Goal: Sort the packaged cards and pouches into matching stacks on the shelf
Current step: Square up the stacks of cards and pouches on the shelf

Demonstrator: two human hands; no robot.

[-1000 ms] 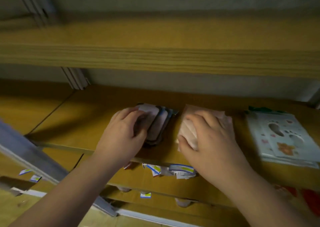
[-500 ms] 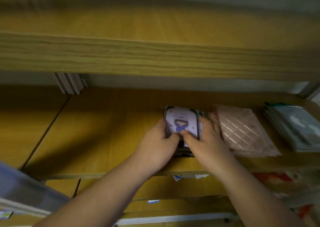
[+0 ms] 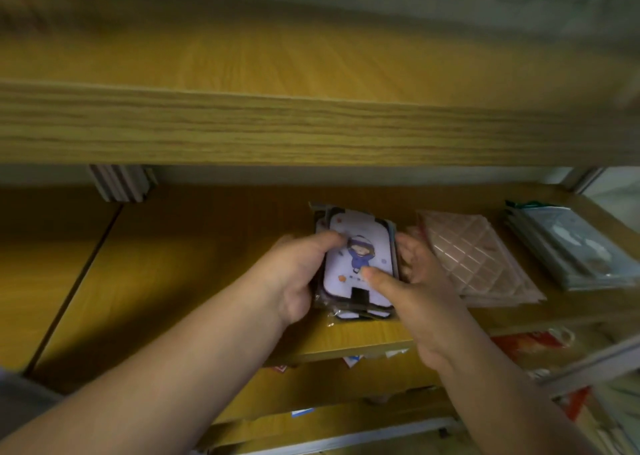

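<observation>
Lavender cartoon card (image 3: 360,253); pink quilted pouches (image 3: 474,257); pale blue packets (image 3: 568,246); yellow-brown shelf (image 3: 194,253).

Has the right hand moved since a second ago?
Yes. The right hand left the pink quilted pouch stack and went left to the cartoon card stack, its thumb on the top card.

You're looking at a shop or stockroom: wood-grain shelf boards (image 3: 207,281) are sitting on metal uprights (image 3: 121,182), tier over tier. Sealed goods are lying in flat piles by kind: cartoon cards (image 3: 360,246), pink quilted pouches (image 3: 474,257), clear-sleeved packs (image 3: 571,246), with more packets showing on the tier below (image 3: 533,343).
</observation>
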